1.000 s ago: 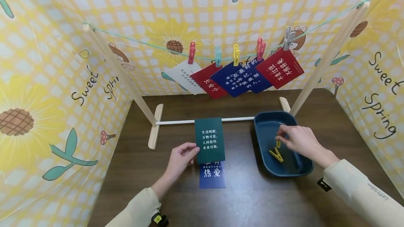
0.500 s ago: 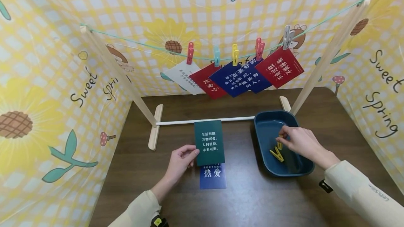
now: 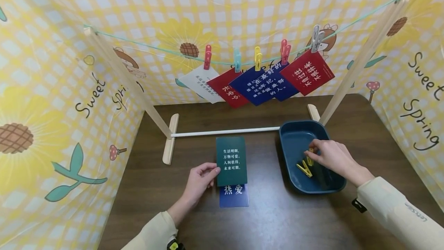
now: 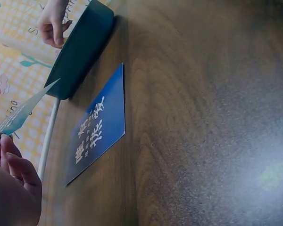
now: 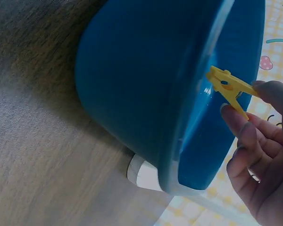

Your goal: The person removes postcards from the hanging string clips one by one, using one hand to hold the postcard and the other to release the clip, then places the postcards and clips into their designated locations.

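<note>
One loose clip (image 3: 303, 169), head view only

A dark green rectangular card (image 3: 231, 161), bearing four lines of white characters, is slanting raised above the worktop (image 3: 270, 219), well in from its left edge. The left grip (image 3: 200, 178) is pinching it by its left side, below the middle. In the head view it is covering the upper part of a blue card (image 3: 234, 200). A small yellow peg (image 5: 231, 89) is sitting in the right grip (image 3: 333, 158), its handles standing apart between thumb and fingers, its nose pointing inside the tray's rim (image 5: 198, 94).
</note>
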Action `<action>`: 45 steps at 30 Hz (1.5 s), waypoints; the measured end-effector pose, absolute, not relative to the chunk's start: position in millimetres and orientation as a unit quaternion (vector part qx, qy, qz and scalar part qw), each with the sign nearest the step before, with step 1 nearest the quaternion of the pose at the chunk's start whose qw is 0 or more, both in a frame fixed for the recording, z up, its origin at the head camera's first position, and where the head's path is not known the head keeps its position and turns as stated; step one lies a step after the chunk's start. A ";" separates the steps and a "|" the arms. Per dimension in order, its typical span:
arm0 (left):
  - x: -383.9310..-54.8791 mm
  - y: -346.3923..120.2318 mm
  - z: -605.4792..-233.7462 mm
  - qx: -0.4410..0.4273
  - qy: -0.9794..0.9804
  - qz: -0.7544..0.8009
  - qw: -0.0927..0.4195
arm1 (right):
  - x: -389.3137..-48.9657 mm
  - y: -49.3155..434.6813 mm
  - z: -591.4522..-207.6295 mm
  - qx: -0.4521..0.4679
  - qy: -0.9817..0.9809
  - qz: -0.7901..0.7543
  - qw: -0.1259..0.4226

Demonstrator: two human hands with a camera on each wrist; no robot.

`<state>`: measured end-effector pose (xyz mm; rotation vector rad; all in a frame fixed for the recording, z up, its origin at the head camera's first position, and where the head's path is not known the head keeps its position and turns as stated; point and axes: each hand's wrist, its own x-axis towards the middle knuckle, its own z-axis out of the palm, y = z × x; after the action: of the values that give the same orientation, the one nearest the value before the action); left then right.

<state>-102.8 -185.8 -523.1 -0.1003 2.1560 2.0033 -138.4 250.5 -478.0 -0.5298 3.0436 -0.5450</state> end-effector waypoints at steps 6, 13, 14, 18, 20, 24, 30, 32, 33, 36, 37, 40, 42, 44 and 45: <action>-102.0 -185.7 -523.7 -0.044 0.735 0.668 0.104 | -138.0 252.5 -480.5 -0.161 0.972 -0.172 0.021; -98.3 -186.0 -528.3 -0.057 0.742 0.658 0.120 | -137.3 253.4 -482.8 -0.150 0.975 -0.161 0.033; -97.8 -185.9 -529.2 -0.056 0.742 0.657 0.121 | -137.4 253.8 -483.1 -0.148 0.976 -0.158 0.032; -96.0 -185.8 -531.9 -0.052 0.740 0.657 0.131 | -137.6 254.5 -484.0 -0.141 0.977 -0.158 0.037; -95.2 -186.1 -533.6 -0.049 0.741 0.655 0.137 | -137.5 254.6 -484.5 -0.140 0.976 -0.163 0.038; -93.5 -187.5 -537.7 -0.047 0.745 0.649 0.145 | -137.5 254.8 -486.4 -0.141 0.974 -0.171 0.038; -89.8 -189.9 -542.7 -0.047 0.753 0.638 0.158 | -136.9 255.5 -490.0 -0.141 0.974 -0.173 0.042; -88.9 -190.5 -543.8 -0.046 0.752 0.637 0.161 | -136.6 255.9 -490.8 -0.140 0.974 -0.174 0.043; -88.7 -190.7 -544.4 -0.046 0.751 0.638 0.163 | -136.5 256.1 -491.1 -0.140 0.974 -0.175 0.044; -88.1 -190.9 -546.4 -0.047 0.748 0.639 0.171 | -136.1 256.3 -492.3 -0.142 0.973 -0.175 0.042; -87.8 -191.0 -547.1 -0.048 0.747 0.640 0.174 | -136.0 256.2 -492.8 -0.143 0.973 -0.174 0.042; -86.9 -191.0 -548.7 -0.049 0.746 0.639 0.183 | -135.6 255.5 -494.0 -0.145 0.974 -0.171 0.045; -86.1 -191.2 -549.2 -0.049 0.746 0.637 0.189 | -135.3 255.0 -494.7 -0.145 0.974 -0.170 0.049; -85.7 -191.5 -549.6 -0.048 0.746 0.636 0.192 | -135.0 254.8 -495.3 -0.145 0.973 -0.170 0.053; -85.5 -191.7 -549.9 -0.049 0.746 0.636 0.193 | -134.9 254.8 -495.6 -0.145 0.973 -0.171 0.054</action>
<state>-85.5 -191.7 -549.9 -0.1382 2.0921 1.7828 -134.9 254.8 -495.6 -0.4404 2.9561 -0.5180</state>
